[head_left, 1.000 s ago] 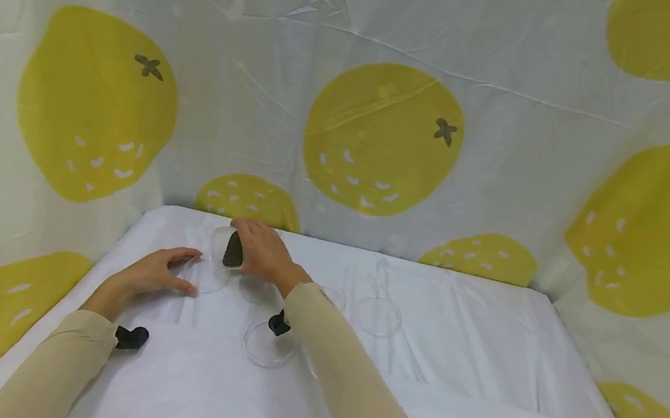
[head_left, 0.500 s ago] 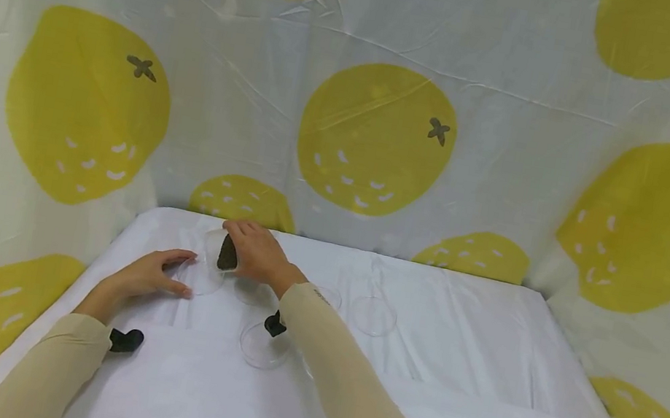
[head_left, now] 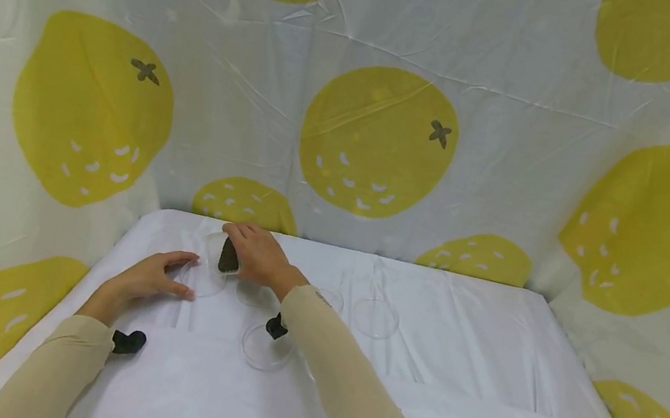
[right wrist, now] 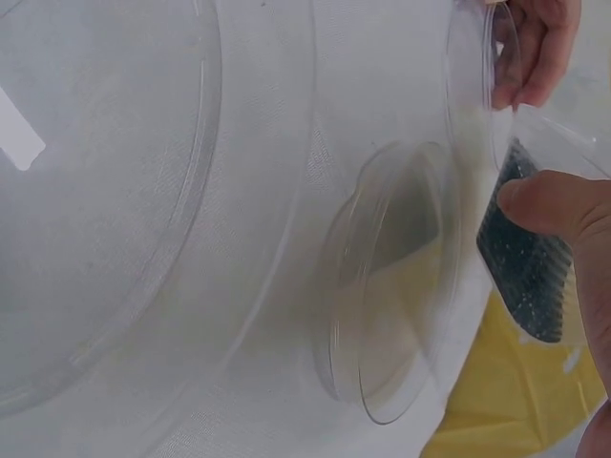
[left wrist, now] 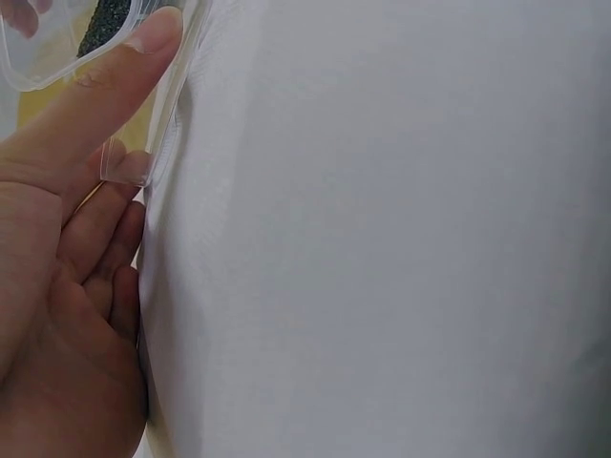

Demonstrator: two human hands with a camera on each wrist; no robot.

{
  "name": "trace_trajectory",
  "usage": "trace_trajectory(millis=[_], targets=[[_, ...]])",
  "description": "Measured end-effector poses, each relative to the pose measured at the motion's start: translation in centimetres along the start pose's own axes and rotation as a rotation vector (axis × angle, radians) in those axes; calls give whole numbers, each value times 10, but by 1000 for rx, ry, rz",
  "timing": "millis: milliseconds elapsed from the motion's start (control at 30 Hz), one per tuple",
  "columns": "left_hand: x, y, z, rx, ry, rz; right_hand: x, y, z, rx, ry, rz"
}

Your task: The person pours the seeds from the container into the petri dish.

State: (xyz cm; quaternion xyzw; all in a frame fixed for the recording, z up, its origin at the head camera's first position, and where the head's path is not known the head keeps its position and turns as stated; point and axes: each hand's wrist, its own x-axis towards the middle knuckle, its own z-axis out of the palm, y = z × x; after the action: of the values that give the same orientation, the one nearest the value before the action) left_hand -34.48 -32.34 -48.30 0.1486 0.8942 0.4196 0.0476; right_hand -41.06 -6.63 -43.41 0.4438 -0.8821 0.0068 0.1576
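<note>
My right hand [head_left: 260, 256] grips a clear plastic tub [head_left: 212, 242] by its side, thumb across the outside in the right wrist view. Dark granules [right wrist: 525, 262] are heaped against the tub's tilted wall. The tub leans over a clear petri dish [head_left: 209, 285] at the table's back left. Around that dish's left edge curve the thumb and fingers of my left hand [head_left: 147, 274]. In the left wrist view the thumb [left wrist: 119, 81] lies in front of the dish wall [left wrist: 126, 167], with the fingers behind it. Fine detail inside the dish is hidden.
Several more clear petri dishes stand on the white cloth [head_left: 481, 367]: one to the right [right wrist: 406, 296], a nearer dish [head_left: 267, 347], and a dish further right [head_left: 376, 318]. My right forearm [head_left: 347, 374] crosses above the cloth. A lemon-print curtain [head_left: 515, 84] closes the back and sides.
The head view has shifted slightly. Both hands, the tilted tub and the dishes keep nearly the same places.
</note>
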Motion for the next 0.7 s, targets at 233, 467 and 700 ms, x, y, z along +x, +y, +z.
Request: trace_trajectory(millis=[233,467,700], targets=[[-2,0,0,17,4,5,2,-3,-1,5,14,-43],[-2,-3,0,-6,9,7,3,-5,-1,-11,-1,-44],[-2,-2,-1,-2,11,9,3,-4,-3,-20,7,-56]])
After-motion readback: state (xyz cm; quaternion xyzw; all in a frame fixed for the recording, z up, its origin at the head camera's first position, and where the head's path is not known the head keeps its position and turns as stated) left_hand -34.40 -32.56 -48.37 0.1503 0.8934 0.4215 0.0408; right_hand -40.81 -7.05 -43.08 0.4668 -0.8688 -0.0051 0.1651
